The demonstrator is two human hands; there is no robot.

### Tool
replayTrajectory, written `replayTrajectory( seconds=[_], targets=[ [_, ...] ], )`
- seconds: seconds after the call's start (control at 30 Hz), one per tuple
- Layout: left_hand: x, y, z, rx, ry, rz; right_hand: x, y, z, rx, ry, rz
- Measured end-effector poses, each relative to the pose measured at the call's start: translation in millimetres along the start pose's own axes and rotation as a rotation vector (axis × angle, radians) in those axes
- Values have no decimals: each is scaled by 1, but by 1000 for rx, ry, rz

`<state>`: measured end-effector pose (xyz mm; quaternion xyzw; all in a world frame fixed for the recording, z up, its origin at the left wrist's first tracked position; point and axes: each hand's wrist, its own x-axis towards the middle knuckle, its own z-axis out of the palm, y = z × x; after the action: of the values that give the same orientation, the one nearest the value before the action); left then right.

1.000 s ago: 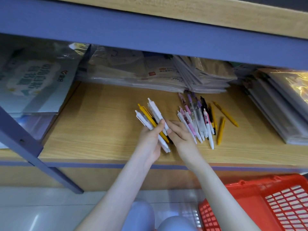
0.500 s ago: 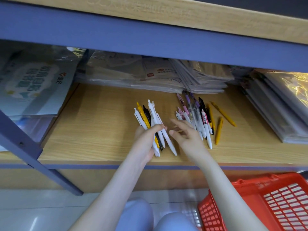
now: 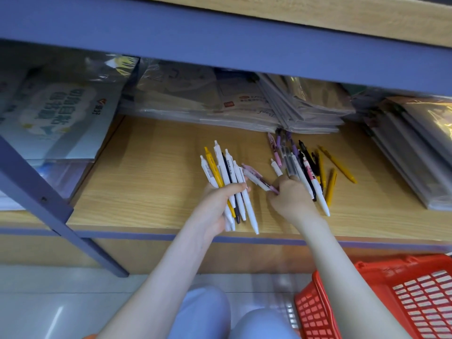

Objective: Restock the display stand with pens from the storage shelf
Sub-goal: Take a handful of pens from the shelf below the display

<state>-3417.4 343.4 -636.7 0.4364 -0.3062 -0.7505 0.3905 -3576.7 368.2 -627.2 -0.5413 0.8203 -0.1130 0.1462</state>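
My left hand (image 3: pixel 220 204) grips a bundle of pens (image 3: pixel 225 174), several white, one yellow, one black, fanned out over the wooden storage shelf (image 3: pixel 151 182). My right hand (image 3: pixel 291 199) pinches two pens (image 3: pixel 256 177), a pink patterned one and a white one, their tips pointing left toward the bundle. A loose pile of pens (image 3: pixel 305 165) in white, purple, black and yellow lies on the shelf just right of my right hand. The display stand is not in view.
Stacks of plastic-wrapped notebooks (image 3: pixel 244 104) line the back of the shelf, with more packs at the left (image 3: pixel 53 113) and right (image 3: pixel 415 148). A blue upper shelf beam (image 3: pixel 220 35) hangs overhead. A slanted blue brace (image 3: pixel 36 192) crosses the left. A red basket (image 3: pixel 403 302) sits on the floor at lower right.
My right hand has picked two pens out of the pile and holds them next to the bundle. The left hand's bundle has gained pens and is held a little higher.
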Motion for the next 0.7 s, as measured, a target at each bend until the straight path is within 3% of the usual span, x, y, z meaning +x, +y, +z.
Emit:
replayTrajectory(
  seconds=[0.23, 0.43, 0.57, 0.7],
  targets=[
    [-7, -6, -1, -38, 93, -115, -13, -18, -11, 137, -288, -17],
    [-11, -4, -14, -178, 215, -114, -35, -35, -9, 363, -287, -102],
    [-15, 1, -24, -240, 93, -103, -43, -58, 2, 265, -300, -178],
    [-23, 15, -34, -245, 84, -63, -51, -86, 2, 47, -301, -283]
  ],
)
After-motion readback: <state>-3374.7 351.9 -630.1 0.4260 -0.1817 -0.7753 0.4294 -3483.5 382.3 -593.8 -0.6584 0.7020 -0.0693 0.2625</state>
